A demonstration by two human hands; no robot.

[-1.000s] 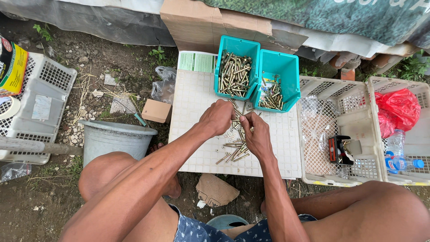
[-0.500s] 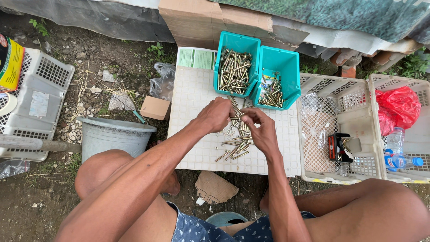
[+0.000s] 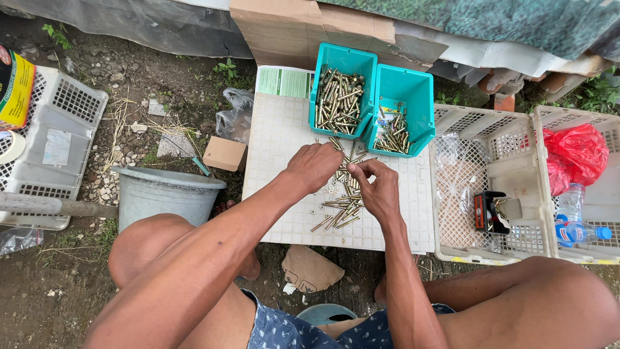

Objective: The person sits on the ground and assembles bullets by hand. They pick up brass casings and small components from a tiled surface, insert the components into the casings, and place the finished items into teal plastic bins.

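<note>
Loose pile of brass bolts lies on the white tile, unsorted (washers mixed in). Right hand pinches one bolt between fingertips; left hand curled over the pile, grip unclear. Beyond, left teal bin nearly full, right teal bin partly filled.

Two teal bins. Three white crates, one left, two right. One grey bucket. One red bag. One water bottle. Two hands. Loose brass bolts: too many to count.
</note>
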